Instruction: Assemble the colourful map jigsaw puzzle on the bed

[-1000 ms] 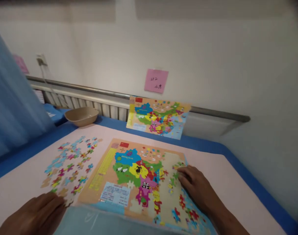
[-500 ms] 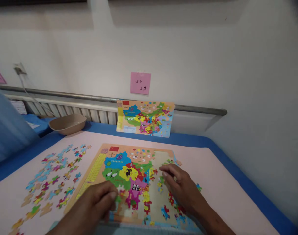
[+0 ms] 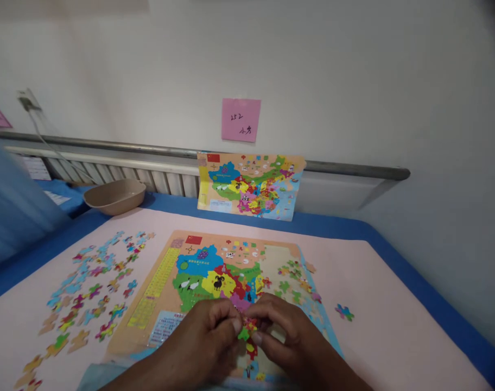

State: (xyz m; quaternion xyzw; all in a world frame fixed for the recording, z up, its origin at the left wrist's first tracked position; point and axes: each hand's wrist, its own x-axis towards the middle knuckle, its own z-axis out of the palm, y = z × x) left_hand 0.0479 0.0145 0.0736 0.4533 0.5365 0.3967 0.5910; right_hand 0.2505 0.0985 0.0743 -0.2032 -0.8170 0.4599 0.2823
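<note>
A map puzzle board (image 3: pixel 166 282) lies flat on the pink mat, its left half filled with coloured pieces. My left hand (image 3: pixel 202 339) and my right hand (image 3: pixel 286 339) meet over the board's near edge, fingertips pinched together on a small multicoloured puzzle piece (image 3: pixel 247 327). Loose pieces (image 3: pixel 290 282) lie on the board's bare right part. One stray piece (image 3: pixel 344 311) rests on the mat to the right of the board.
Several loose puzzle pieces (image 3: pixel 88 293) are spread on the mat at left. A reference map picture (image 3: pixel 249 185) leans against the radiator rail. A beige bowl (image 3: pixel 115 196) stands at back left. A pink note (image 3: pixel 240 120) is stuck on the wall. Blue fabric (image 3: pixel 11 206) hangs at far left.
My left hand came from the loose pieces at left across to the board's near edge. My right hand drew back from the board's right part, and both now pinch one piece.
</note>
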